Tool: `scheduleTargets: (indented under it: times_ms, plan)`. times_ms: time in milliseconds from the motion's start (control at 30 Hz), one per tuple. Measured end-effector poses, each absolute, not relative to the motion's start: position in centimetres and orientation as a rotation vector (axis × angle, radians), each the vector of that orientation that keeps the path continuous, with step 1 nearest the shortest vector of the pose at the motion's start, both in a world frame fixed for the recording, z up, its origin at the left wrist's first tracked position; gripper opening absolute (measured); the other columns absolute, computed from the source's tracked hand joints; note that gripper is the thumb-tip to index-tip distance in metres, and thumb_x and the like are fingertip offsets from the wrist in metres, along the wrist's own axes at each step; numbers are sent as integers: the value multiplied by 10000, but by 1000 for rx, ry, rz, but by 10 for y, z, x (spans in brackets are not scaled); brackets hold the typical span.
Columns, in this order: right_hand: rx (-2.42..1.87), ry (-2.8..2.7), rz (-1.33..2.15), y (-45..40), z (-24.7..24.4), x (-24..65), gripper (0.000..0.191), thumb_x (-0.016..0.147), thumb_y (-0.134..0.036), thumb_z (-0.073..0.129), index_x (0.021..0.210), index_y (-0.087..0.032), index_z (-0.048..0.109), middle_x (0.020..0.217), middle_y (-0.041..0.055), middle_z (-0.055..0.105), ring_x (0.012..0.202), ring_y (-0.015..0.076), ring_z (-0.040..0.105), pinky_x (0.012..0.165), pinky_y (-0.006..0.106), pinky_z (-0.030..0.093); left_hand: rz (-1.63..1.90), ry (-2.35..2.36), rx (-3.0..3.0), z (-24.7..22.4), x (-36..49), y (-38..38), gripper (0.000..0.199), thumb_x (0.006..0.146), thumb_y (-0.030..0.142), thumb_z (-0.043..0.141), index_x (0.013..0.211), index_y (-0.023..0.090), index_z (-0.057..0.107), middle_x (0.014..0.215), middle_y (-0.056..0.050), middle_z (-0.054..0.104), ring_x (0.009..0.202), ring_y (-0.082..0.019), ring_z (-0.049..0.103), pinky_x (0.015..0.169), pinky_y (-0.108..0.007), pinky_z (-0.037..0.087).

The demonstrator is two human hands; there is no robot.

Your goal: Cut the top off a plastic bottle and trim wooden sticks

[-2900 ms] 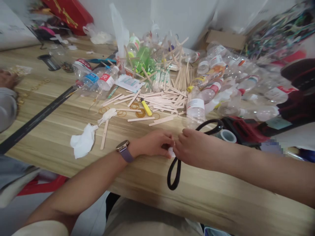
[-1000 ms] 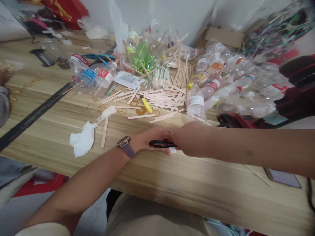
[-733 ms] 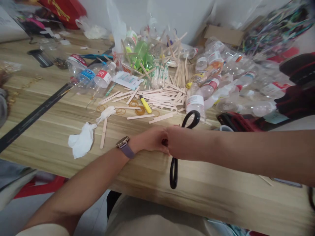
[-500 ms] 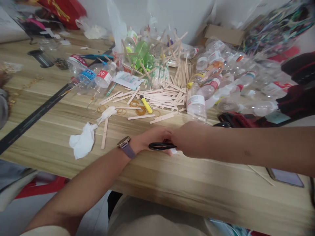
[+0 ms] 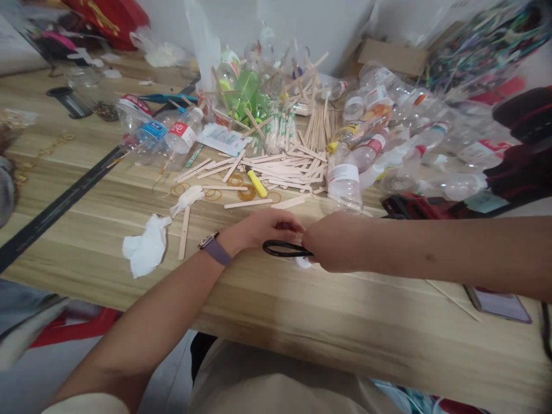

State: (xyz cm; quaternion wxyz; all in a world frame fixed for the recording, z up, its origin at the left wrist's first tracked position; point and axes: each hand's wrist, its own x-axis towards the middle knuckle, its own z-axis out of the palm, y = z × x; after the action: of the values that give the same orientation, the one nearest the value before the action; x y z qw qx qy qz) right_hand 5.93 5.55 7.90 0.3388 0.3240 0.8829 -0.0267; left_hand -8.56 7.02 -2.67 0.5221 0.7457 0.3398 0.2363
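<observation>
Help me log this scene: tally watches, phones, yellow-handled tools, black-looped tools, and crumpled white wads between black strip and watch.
Watch: 1
Phone: 1
Yellow-handled tool: 1
Black-looped tool, in right hand: 1
White wads: 2
Total: 6

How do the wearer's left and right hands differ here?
The left hand has a watch at its wrist; the right hand shows none. The right hand grips something with a black loop jutting out; the left hand is curled, its hold unclear. Both are bare and close together over the table.
</observation>
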Motion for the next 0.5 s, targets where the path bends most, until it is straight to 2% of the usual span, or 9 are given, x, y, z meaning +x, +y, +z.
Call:
scheduleTargets:
  times_ms: [100,167,300,400,500]
  plan:
    - [782,2212,-51,54,83,62,171,727,-25,716,720,-193,740,624,57,702,555,236,662,467,299,328,611,922,1758,-26,-87,71,187,876,234,578,1003,148,684,923,-40,710,827,-154,610,776,-284,476]
    - [770,2227,-34,54,86,69,208,778,-16,661,816,-199,751,721,74,739,648,257,693,497,308,330,616,940,1731,-23,-87,70,200,894,253,551,1003,146,680,840,-23,680,752,-140,588,723,-273,464]
    - [873,2384,86,56,89,100,227,945,-108,507,1043,-205,686,859,78,746,810,271,704,606,328,384,698,1011,1664,-14,-84,63,384,969,452,423,926,150,656,689,14,562,627,-128,517,598,-260,404]
    - [865,2599,341,53,84,123,145,936,-114,533,949,-187,658,809,62,714,775,263,685,649,335,376,744,1035,1635,-9,-78,54,561,995,554,261,781,167,606,614,23,500,577,-126,481,588,-271,387]
    - [693,2857,631,45,75,136,170,920,-95,526,818,-184,629,733,45,668,653,216,627,610,326,326,726,994,1598,-5,-70,42,618,988,598,204,681,182,542,606,11,512,553,-122,464,583,-279,394]
